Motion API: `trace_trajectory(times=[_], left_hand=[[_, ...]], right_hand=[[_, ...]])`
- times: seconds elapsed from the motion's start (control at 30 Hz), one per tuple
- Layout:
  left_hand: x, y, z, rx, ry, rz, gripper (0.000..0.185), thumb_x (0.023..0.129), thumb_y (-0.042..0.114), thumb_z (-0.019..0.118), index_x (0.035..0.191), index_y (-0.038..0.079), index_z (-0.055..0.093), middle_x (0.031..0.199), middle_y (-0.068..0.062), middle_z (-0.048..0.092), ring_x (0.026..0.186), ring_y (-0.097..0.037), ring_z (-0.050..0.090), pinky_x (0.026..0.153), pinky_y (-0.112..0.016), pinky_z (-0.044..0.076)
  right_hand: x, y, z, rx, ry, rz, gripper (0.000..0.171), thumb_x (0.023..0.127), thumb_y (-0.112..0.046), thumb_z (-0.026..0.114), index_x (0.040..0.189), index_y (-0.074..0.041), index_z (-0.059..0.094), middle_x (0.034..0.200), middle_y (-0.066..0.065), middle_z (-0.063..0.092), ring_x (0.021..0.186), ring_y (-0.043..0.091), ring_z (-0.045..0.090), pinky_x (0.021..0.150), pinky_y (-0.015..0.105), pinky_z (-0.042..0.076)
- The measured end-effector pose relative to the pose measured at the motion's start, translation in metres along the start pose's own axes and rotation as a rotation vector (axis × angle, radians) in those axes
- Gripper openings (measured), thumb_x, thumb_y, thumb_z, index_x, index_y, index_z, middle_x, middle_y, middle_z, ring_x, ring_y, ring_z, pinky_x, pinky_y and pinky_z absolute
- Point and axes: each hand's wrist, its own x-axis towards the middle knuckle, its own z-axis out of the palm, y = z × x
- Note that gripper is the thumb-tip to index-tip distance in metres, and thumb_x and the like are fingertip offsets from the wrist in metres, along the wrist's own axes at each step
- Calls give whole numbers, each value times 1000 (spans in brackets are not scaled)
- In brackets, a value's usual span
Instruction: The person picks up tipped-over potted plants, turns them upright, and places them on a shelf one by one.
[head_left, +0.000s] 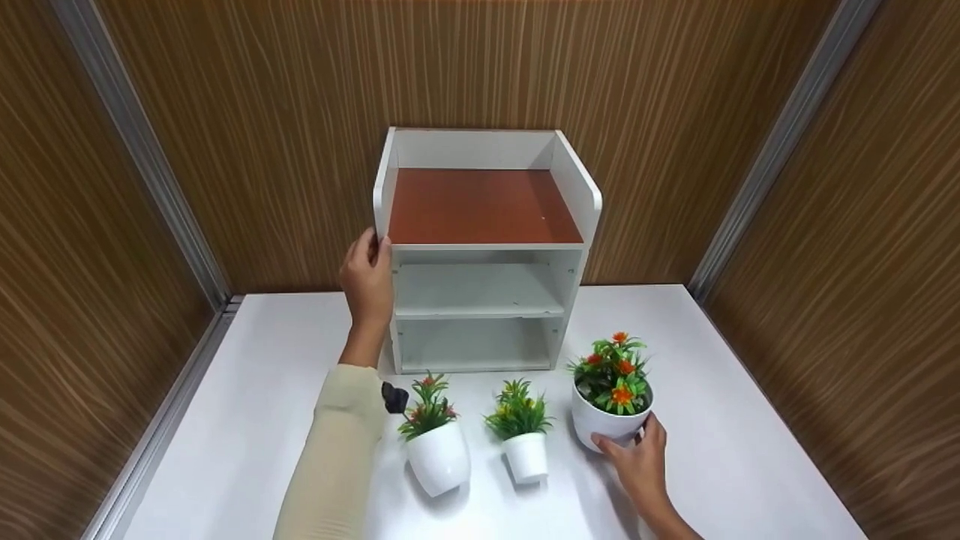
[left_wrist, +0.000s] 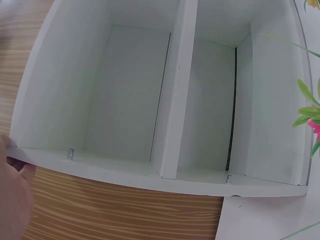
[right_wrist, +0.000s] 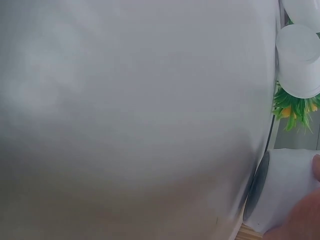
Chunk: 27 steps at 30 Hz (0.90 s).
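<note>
A small white shelf unit (head_left: 480,315) with a reddish-brown top board stands against the back wall. My left hand (head_left: 369,285) grips the edge of its left side panel; the left wrist view shows that hand (left_wrist: 15,192) at the panel's corner. On the right, my right hand (head_left: 639,461) holds a white pot with an orange-flowered plant (head_left: 611,425), thumb on one side and fingers on the other. The right wrist view catches part of this pot (right_wrist: 287,187), its base toward the white table.
In front of the shelf unit, two smaller potted plants are on the white table (head_left: 202,450): a red-flowered one (head_left: 439,457) and a yellow-flowered one (head_left: 526,456). Wood-patterned walls (head_left: 262,150) enclose the back and sides.
</note>
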Motion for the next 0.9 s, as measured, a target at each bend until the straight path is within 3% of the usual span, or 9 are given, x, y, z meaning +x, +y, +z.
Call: trace_trajectory(times=[0.33,0.67,0.83,0.9], left_hand=[[-1,-1,-3,11,-10,-14,40,103,23,59,137,3,60,129,-13,66,120,-21,64,100,-33,55],[0,-2,-6,21,-4,-9,39,103,23,60,136,2,60,129,-14,66,120,-22,64,100,-33,55],[0,-1,-3,10,-9,-2,39,103,22,60,136,2,61,127,-15,67,119,-22,64,100,-34,55],[0,0,-3,6,-9,-1,38,103,22,60,135,2,61,127,-14,67,118,-22,64,99,-33,55]], right_hand=[[-3,6,4,20,-8,-13,107,74,-7,89,152,13,18,153,33,21,148,47,24,122,53,25],[-3,11,7,15,8,-94,102,68,-3,91,147,12,29,147,30,35,143,41,35,122,51,28],[-2,12,3,7,17,-104,100,64,-2,93,146,6,36,145,23,45,140,33,41,120,45,31],[-2,13,2,7,26,-112,98,62,-2,94,144,5,39,143,21,49,138,30,44,118,35,33]])
